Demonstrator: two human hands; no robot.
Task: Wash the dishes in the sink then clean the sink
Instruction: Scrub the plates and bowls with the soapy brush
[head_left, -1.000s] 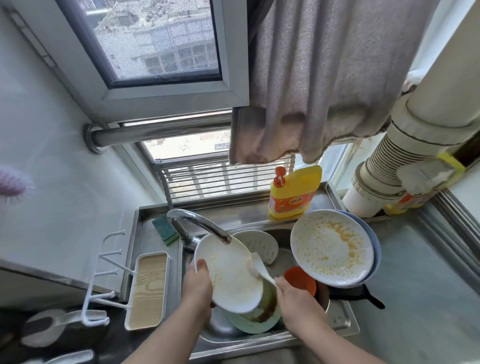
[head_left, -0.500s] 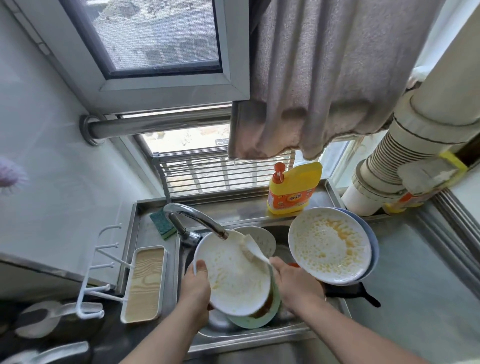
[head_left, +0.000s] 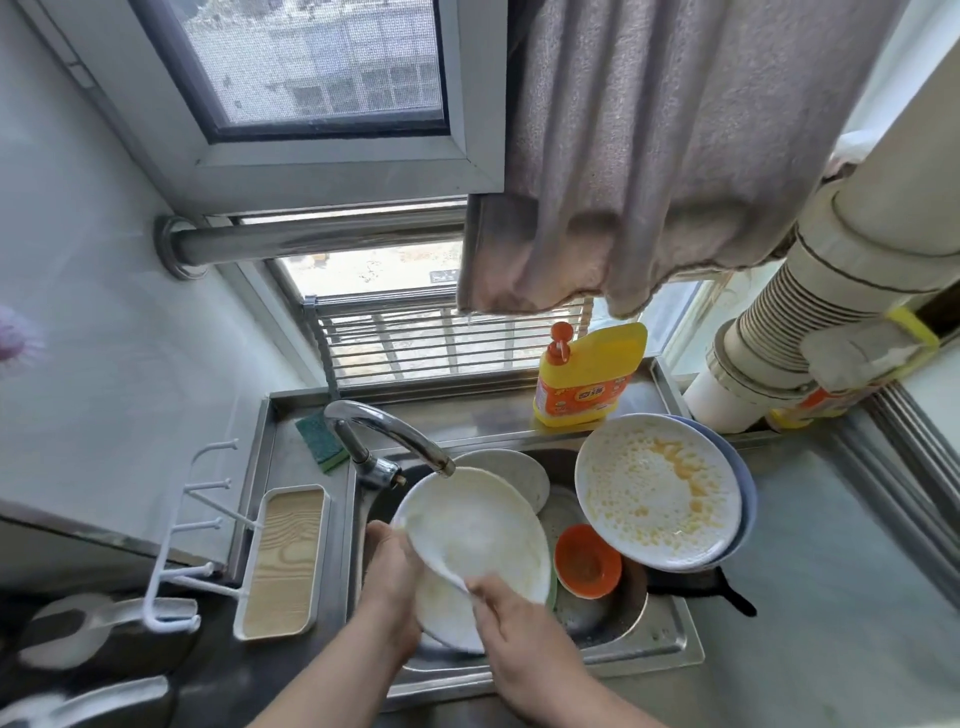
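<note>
Scrubbing is the step judged to be in hand: a round white plate (head_left: 480, 525) is held tilted over the steel sink (head_left: 670, 639), its upper rim just under the spout of the curved chrome faucet (head_left: 387, 428). The left hand (head_left: 392, 577) grips the plate's lower left edge, fingers curled behind it; the right hand (head_left: 511, 618) pinches a thin white washing cloth (head_left: 441, 564) against the plate's glossy, wet face. Right of the faucet, a second white plate (head_left: 657, 491), filmed with foam and yellow grease, rests tilted on a blue plate (head_left: 745, 499) at the sink's right rim. Below it in the basin sits a small orange bowl (head_left: 587, 561), shallow and greasy; a white dish (head_left: 519, 478) lies just behind the held plate, and a black pan handle (head_left: 727, 597) juts over the right rim. A yellow plastic detergent bottle (head_left: 589, 374) with an orange cap stands behind the faucet on the ledge, and a green sponge (head_left: 319, 439) lies to the faucet's left. The next move probably calls for rinsing this plate under the spout and setting it aside, with a firm grip because the glaze looks slippery. Several dishes remain unwashed, and the sink itself is not yet cleaned.
</note>
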